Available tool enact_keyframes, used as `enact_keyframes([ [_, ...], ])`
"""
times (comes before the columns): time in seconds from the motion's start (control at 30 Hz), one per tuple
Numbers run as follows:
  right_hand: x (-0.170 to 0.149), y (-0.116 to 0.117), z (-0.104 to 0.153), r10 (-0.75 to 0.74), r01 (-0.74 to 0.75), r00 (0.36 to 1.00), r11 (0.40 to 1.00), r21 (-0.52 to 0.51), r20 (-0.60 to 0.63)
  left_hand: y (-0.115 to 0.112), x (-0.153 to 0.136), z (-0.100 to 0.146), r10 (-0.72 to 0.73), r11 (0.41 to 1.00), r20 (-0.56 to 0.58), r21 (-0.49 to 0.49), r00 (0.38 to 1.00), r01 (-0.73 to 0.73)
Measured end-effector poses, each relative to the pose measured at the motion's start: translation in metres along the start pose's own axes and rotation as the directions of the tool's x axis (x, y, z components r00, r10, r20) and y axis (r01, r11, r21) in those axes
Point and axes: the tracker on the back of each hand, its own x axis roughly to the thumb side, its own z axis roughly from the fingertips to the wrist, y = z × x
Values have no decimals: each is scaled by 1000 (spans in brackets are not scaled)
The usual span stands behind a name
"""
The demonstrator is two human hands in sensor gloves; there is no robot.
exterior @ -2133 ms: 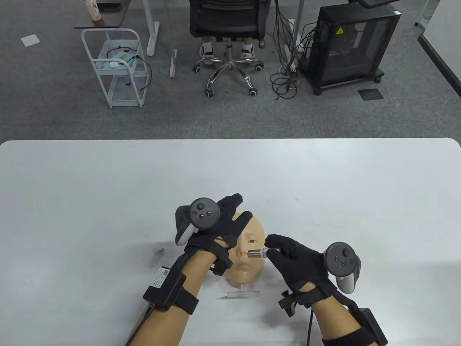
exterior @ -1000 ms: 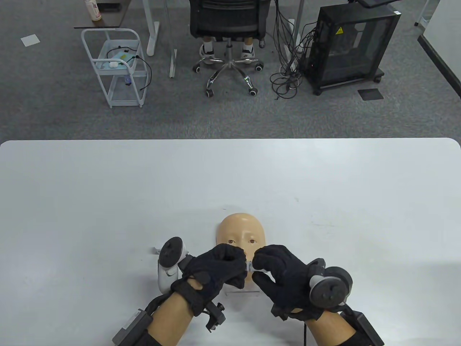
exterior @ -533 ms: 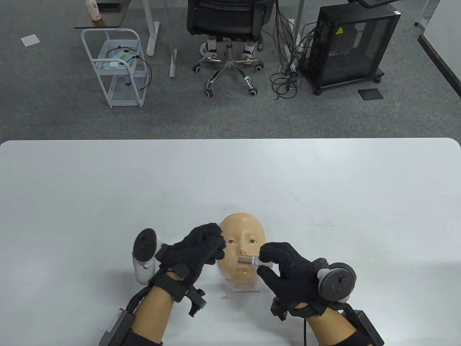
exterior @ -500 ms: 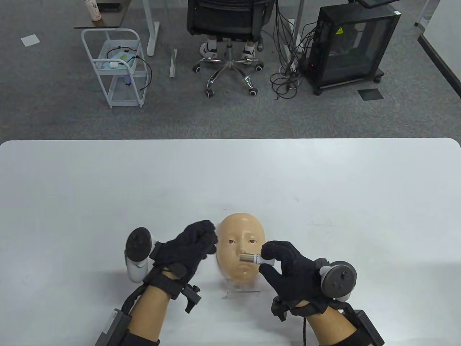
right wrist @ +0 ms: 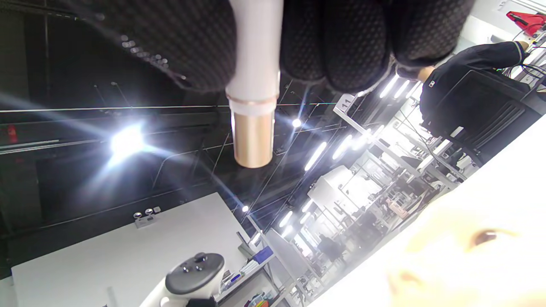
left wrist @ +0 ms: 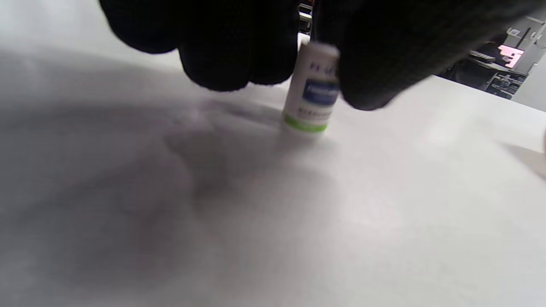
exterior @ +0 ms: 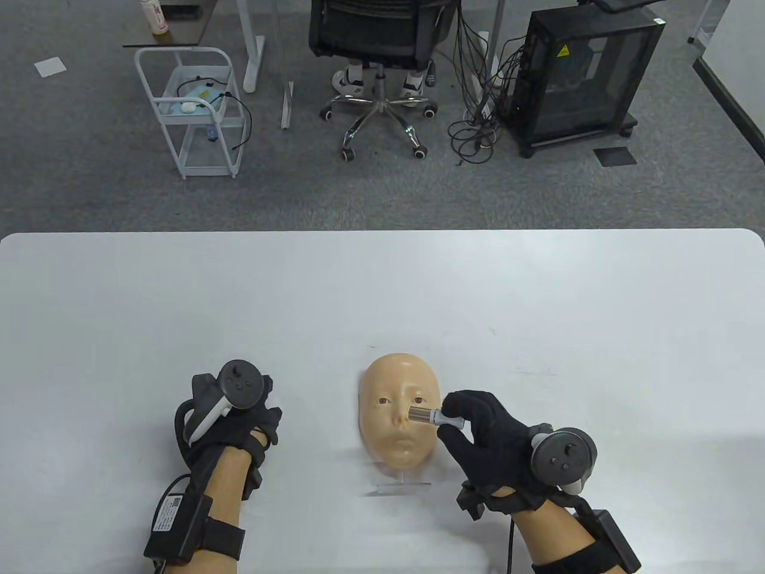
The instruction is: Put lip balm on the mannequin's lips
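Observation:
A tan mannequin face point(exterior: 399, 418) stands on a clear stand point(exterior: 400, 485) near the table's front. My right hand point(exterior: 454, 418) grips a white lip balm tube point(exterior: 427, 417); its metallic end points left at the face's cheek beside the nose, above the lips. In the right wrist view the tube point(right wrist: 254, 106) hangs from my fingers with the face point(right wrist: 469, 256) at lower right. My left hand point(exterior: 239, 418) rests on the table left of the face. In the left wrist view its fingers point(left wrist: 230, 51) pinch the white cap point(left wrist: 313, 89), which stands upright on the table.
The white table point(exterior: 382, 287) stretches far and wide to both sides. Beyond its far edge are an office chair point(exterior: 373, 36), a white cart point(exterior: 191, 113) and a black cabinet point(exterior: 580, 78) on the floor.
My hands came together in front of the face and parted. My left hand then moved left and down to the table with the cap. My right hand stayed by the face, the tube shifting slightly upward.

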Motion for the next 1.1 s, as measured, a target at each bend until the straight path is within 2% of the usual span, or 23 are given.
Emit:
enact_keyframes([
  [0.23, -4, 0, -1, -22, 23, 1000, 1000, 6, -19, -4, -3, -6, -3, 1000, 5, 11, 1000, 3],
  [0.33, -6, 2, -1, -36, 36, 999, 999, 20, -25, -2, 0, -6, -30, 997, 63, 72, 998, 25],
  [0.37, -6, 3, -1, -45, 46, 999, 999, 26, -30, 1, 4, -1, 39, 988, 120, 145, 992, -56],
  [0.4, -7, 3, -1, -60, 61, 997, 998, 25, -39, 4, 8, 2, 122, 977, 162, 152, 979, -147],
  [0.47, -11, 4, -1, -156, 158, 984, 987, 14, -87, 7, 21, 11, 360, 913, 299, 83, 884, -400],
  [0.5, -12, 6, -1, -217, 219, 969, 976, 7, -115, 7, 30, 15, 493, 845, 380, 2, 782, -534],
  [0.53, -13, 7, 0, -265, 268, 955, 964, 0, -136, 4, 41, 19, 650, 728, 432, -119, 625, -675],
  [0.57, -14, 7, 0, -277, 279, 950, 960, -3, -143, 1, 48, 22, 737, 639, 433, -197, 519, -744],
  [0.6, -13, 8, 0, -266, 269, 954, 963, 1, -137, -6, 60, 26, 837, 502, 413, -317, 359, -805],
  [0.63, -12, 8, 0, -233, 236, 964, 972, 10, -124, -11, 71, 29, 887, 412, 385, -404, 257, -817],
  [0.67, -11, 8, 0, -216, 219, 969, 976, 13, -116, -14, 77, 31, 900, 385, 373, -433, 227, -815],
  [0.77, -10, 10, 1, -233, 235, 966, 972, 12, -114, -25, 94, 37, 897, 406, 371, -473, 241, -782],
  [0.87, -9, 10, 1, -191, 194, 976, 981, 21, -100, -35, 103, 37, 935, 312, 317, -520, 159, -795],
  [0.9, -9, 10, 0, -161, 164, 983, 986, 26, -88, -38, 104, 37, 942, 306, 292, -540, 166, -784],
  [1.0, -10, 10, 1, -162, 164, 983, 986, 22, -92, -38, 106, 38, 918, 373, 329, -520, 223, -769],
  [1.1, -9, 12, 1, -148, 152, 985, 988, 35, -87, -38, 109, 40, 914, 379, 338, -518, 224, -767],
])
